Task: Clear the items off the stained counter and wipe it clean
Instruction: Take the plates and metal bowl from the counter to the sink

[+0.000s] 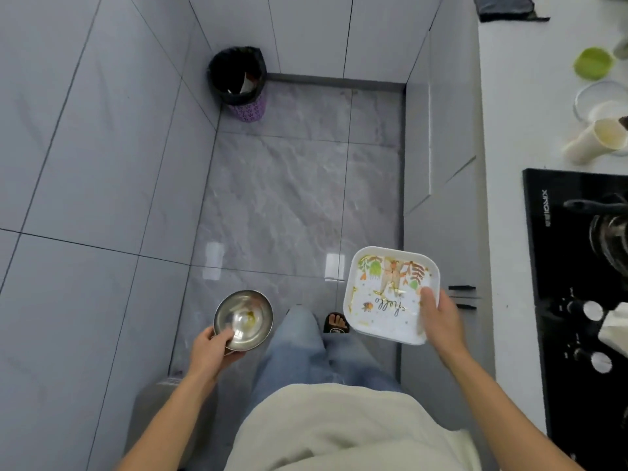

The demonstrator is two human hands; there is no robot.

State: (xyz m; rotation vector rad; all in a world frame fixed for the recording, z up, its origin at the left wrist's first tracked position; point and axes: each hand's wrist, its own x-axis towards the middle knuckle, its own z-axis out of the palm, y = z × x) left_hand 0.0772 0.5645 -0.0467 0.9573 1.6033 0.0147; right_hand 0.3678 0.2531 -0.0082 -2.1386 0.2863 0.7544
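Level carrying matters: left hand (pixel 212 345) grips the small shiny steel bowl (pixel 243 320), right hand (pixel 438 317) grips the square white leaf-patterned plate (pixel 390 294). Both look smeared, so avoid tipping residue onto the floor.

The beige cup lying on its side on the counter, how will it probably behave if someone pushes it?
The beige cup lies tipped over and looks round, so it would probably roll rather than slide. It looks empty and thin-walled, likely light. A glass dish sits close behind it, so it might bump that.

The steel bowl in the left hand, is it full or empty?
Nearly empty. The steel bowl, gripped at its rim by the left hand, shows bare shiny metal with only a small yellowish smear at the bottom.
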